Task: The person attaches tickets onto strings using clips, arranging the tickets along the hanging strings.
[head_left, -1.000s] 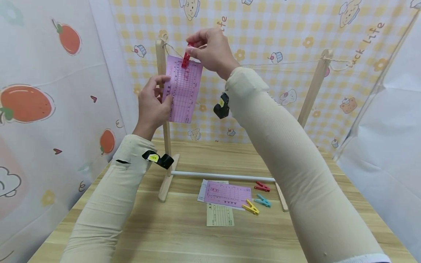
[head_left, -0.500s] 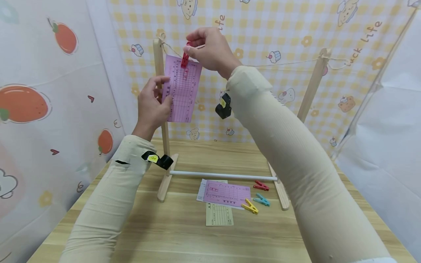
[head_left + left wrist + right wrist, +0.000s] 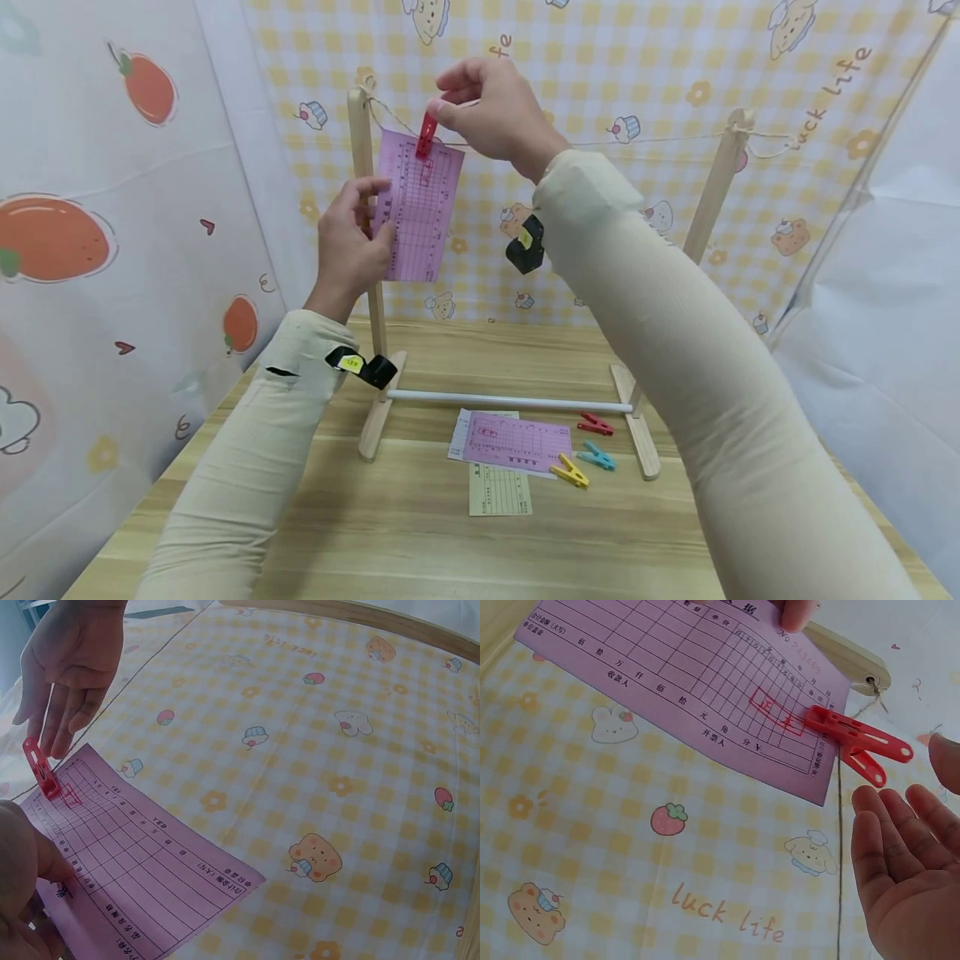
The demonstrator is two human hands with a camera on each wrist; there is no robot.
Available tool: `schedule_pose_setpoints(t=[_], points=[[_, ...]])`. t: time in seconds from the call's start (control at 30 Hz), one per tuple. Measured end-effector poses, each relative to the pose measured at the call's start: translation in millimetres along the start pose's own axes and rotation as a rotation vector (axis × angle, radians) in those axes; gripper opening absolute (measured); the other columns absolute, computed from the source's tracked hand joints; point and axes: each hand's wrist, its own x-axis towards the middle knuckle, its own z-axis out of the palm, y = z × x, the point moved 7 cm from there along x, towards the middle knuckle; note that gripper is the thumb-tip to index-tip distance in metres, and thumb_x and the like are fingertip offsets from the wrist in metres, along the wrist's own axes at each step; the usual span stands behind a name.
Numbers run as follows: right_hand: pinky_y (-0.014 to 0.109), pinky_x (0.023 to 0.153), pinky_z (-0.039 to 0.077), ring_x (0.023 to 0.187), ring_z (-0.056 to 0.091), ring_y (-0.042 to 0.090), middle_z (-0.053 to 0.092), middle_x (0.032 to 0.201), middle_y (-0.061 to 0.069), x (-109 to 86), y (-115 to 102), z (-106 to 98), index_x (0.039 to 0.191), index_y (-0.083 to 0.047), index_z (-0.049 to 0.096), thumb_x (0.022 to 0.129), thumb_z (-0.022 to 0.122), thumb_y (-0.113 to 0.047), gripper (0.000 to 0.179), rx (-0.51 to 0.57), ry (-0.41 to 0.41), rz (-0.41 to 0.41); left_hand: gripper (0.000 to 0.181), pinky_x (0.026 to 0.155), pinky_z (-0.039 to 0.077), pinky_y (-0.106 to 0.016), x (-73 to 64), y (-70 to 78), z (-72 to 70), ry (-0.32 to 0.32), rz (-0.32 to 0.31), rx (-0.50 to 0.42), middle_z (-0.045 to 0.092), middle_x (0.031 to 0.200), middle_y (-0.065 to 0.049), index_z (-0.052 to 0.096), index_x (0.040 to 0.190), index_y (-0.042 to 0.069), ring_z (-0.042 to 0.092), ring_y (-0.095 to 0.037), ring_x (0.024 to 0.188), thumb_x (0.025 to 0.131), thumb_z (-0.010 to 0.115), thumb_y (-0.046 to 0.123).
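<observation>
Right hand has left red clothespin gripping pink slip, perhaps string.

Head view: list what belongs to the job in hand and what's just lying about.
In the job:
- upright pink slip, pinched by the left hand
- red clip on its top edge, right hand beside it
- string and stand

Lying on the table, perhaps for later:
- flat pink slip
- pale green slip
- spare red clip, blue clip, yellow clip

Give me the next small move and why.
Perhaps the left hand should gently release the pink printed paper slip: the red plastic clothespin, untouched by the open right hand, grips the slip's top edge at the beige twine.
</observation>
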Motion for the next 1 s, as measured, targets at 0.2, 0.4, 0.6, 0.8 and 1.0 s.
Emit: schedule_pose_setpoints(t=[0.2,0.4,0.6,0.8,1.0], points=[[0.024,0.085,0.047,0.106,0.056,0.014,0.061,0.117,0.002,-7.6,2,-2,0.125,-0.012,0.059,0.096,0.061,-0.024,0.032,0.046,-0.020,0.001,0.040,0.064,0.052,-0.021,-3.6,-3.1,1.8,-0.006,-0.014,-0.002,0.060,0.115,-0.009,0.054,0.130,0.007,0.059,-0.020,0.080,0.091,0.057,-0.002],[0.028,0.088,0.048,0.106,0.058,0.017,0.060,0.115,0.004,-17.0,3,-10,0.123,-0.009,0.059,0.099,0.055,-0.021,0.027,0.117,-0.018,-0.047,0.041,0.064,0.052,-0.022,-3.1,-2.2,2.9,-0.011,0.009,0.003,0.059,0.115,-0.009,0.053,0.131,0.006,0.058,-0.018,0.079,0.091,0.057,-0.001],[0.031,0.092,0.049,0.108,0.059,0.022,0.059,0.117,0.008,-25.7,10,-15,0.123,-0.005,0.058,0.101,0.050,-0.017,0.026,0.267,-0.042,-0.056,0.041,0.065,0.052,-0.024,-2.9,-2.3,3.3,-0.020,-0.001,-0.005,0.058,0.119,-0.006,0.052,0.131,0.007,0.057,-0.017,0.080,0.091,0.056,-0.002],[0.033,0.092,0.049,0.107,0.059,0.025,0.058,0.115,0.011,-36.0,24,-19,0.122,0.000,0.055,0.103,0.045,-0.016,0.027,0.421,-0.069,-0.041,0.043,0.068,0.052,-0.024,-4.0,-2.3,5.1,-0.033,0.000,-0.021,0.056,0.123,-0.005,0.052,0.132,0.006,0.058,-0.016,0.083,0.090,0.056,-0.002],[0.036,0.093,0.047,0.106,0.059,0.027,0.058,0.114,0.013,-45.3,41,-23,0.116,0.001,0.056,0.104,0.042,-0.016,0.026,0.515,-0.079,-0.027,0.044,0.068,0.053,-0.024,-4.8,-4.2,7.5,-0.044,-0.007,-0.042,0.057,0.119,-0.007,0.051,0.131,0.006,0.060,-0.017,0.084,0.088,0.058,-0.003]])
